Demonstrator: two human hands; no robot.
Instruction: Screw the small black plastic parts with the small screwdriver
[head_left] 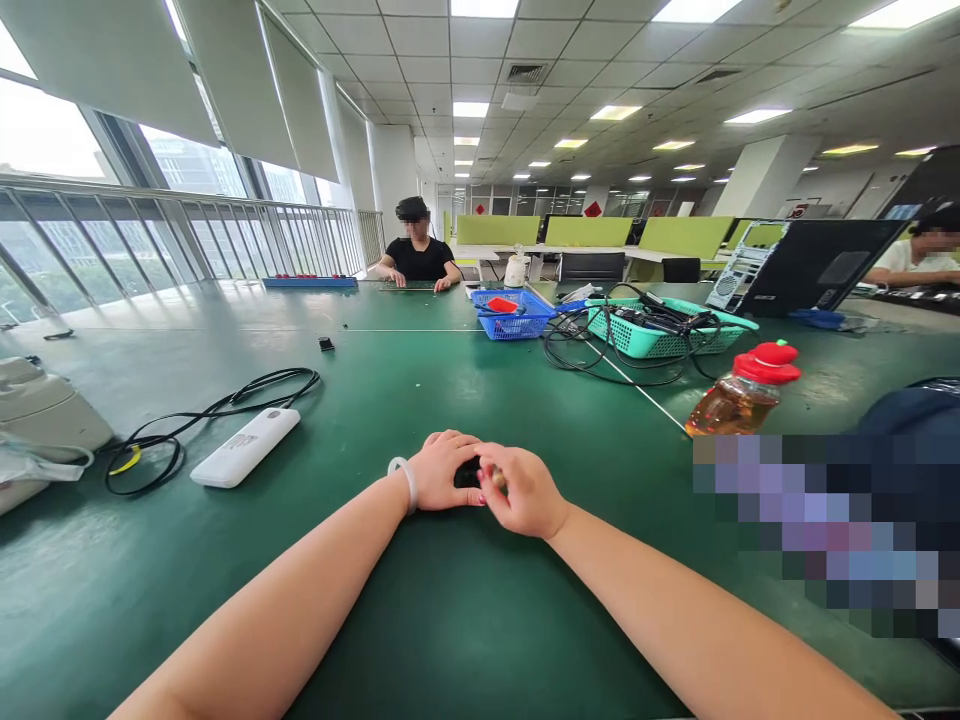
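A small black part [466, 473] lay on the near middle of the table [450, 610], between both hands. The left hand [441, 470] curled closed around it. The right hand [526, 492] met it with fingertips pinched at the part's right edge; whether they gripped it could not be told. To the left lay a smooth white power bank [244, 447] beside a looped black cable [214, 412]. Right stood an amber bottle [739, 395] with a red cap. Farther off sat a blue basket [514, 316] and a teal basket [667, 332] of mesh plastic. The matte green table ran towards tall windows [112, 230].

Bare forearms, sleeveless to view, pale bangle [406, 478] on left wrist
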